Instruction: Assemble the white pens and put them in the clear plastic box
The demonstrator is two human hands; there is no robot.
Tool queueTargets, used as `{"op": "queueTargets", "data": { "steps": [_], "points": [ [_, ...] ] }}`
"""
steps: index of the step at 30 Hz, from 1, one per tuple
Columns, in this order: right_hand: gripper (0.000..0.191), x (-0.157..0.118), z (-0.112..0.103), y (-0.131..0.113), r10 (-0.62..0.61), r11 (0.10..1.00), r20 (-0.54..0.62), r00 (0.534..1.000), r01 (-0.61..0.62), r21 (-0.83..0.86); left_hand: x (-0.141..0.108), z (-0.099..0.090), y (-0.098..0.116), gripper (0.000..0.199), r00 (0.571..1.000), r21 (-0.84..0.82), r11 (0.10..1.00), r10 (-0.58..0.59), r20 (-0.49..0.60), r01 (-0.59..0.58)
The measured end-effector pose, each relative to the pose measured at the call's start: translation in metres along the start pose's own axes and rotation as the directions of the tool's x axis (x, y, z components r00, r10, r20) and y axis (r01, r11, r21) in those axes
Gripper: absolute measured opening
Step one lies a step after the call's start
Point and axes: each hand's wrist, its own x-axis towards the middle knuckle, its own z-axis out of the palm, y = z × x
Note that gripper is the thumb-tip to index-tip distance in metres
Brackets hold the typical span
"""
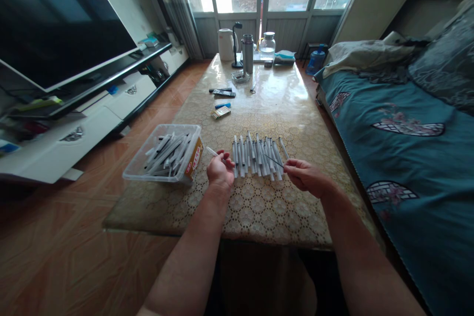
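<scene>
My left hand [220, 170], its palm turned up, holds a whitish pen barrel [212, 151] that points up and to the left. Between the fingertips of my right hand [301, 174] is a thin dark refill [274, 160], its tip reaching left over the pens. Several white pens [255, 154] lie side by side on the patterned tablecloth [259, 212] between my hands. Left of them, a clear plastic box [138, 172] with an orange label holds many more pens and pen parts.
Beyond the pens lie a small box [221, 112], a blue item [222, 105] and dark items [224, 93]. Farther back stand a glass dish [240, 77], a flask [248, 54], a kettle [225, 45] and a glass jug [267, 45]. A bed [388, 158] borders the right side.
</scene>
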Motion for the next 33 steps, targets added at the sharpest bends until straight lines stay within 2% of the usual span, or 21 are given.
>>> {"op": "queueTargets", "data": {
  "steps": [2,4,6,7,9,11,14,17,21,24,28,31,33],
  "points": [
    [0.03,0.003,0.01,0.001,-0.072,0.995,-0.079,0.994,0.077,0.069,-0.012,0.002,-0.012,0.006,0.986,0.106,0.991,-0.094,0.141,0.079],
    [0.031,0.008,0.027,0.002,-0.091,0.992,-0.093,0.991,0.098,0.074,-0.024,0.004,-0.028,0.01,0.928,0.228,0.961,-0.222,0.298,0.156],
    [0.031,0.013,0.042,0.004,-0.088,0.996,-0.055,0.995,0.088,0.001,-0.033,0.005,-0.042,0.015,0.878,0.301,0.938,-0.285,0.384,0.172],
    [0.032,0.015,0.047,0.005,-0.074,0.997,-0.029,0.997,0.073,-0.029,-0.035,0.006,-0.047,0.014,0.875,0.309,0.937,-0.283,0.394,0.164],
    [0.032,0.017,0.05,0.006,-0.032,0.997,-0.003,0.999,0.032,-0.064,-0.036,0.006,-0.053,0.014,0.899,0.285,0.947,-0.251,0.359,0.15],
    [0.03,0.018,0.044,0.006,-0.016,1.0,-0.055,0.998,0.015,-0.004,-0.033,0.006,-0.051,0.02,0.911,0.248,0.949,-0.269,0.311,0.196],
    [0.017,0.019,0.033,0.004,-0.053,0.963,-0.202,0.978,0.104,0.248,-0.032,0.005,-0.046,0.027,0.864,0.228,0.905,-0.414,0.288,0.358],
    [0.018,0.02,0.033,0.002,-0.123,0.862,-0.255,0.959,0.23,0.452,-0.035,0.002,-0.044,0.028,0.806,0.243,0.846,-0.528,0.266,0.474],
    [0.01,0.022,0.047,0.003,-0.208,0.796,-0.253,0.945,0.314,0.518,-0.036,-0.001,-0.049,0.025,0.751,0.237,0.813,-0.583,0.311,0.532],
    [0.022,0.024,0.056,0.007,-0.219,0.81,-0.251,0.943,0.319,0.493,-0.035,-0.001,-0.055,0.024,0.725,0.221,0.797,-0.603,0.334,0.561],
    [0.039,0.026,0.066,0.013,-0.215,0.826,-0.232,0.949,0.303,0.474,-0.032,-0.001,-0.062,0.024,0.741,0.166,0.806,-0.589,0.321,0.569],
    [0.043,0.025,0.071,0.013,-0.22,0.827,-0.213,0.952,0.298,0.477,-0.031,-0.001,-0.065,0.022,0.776,0.117,0.825,-0.561,0.288,0.553],
    [0.044,0.022,0.066,0.009,-0.224,0.835,-0.202,0.953,0.295,0.465,-0.032,0.0,-0.065,0.021,0.785,0.101,0.83,-0.553,0.279,0.549]
  ]
}}
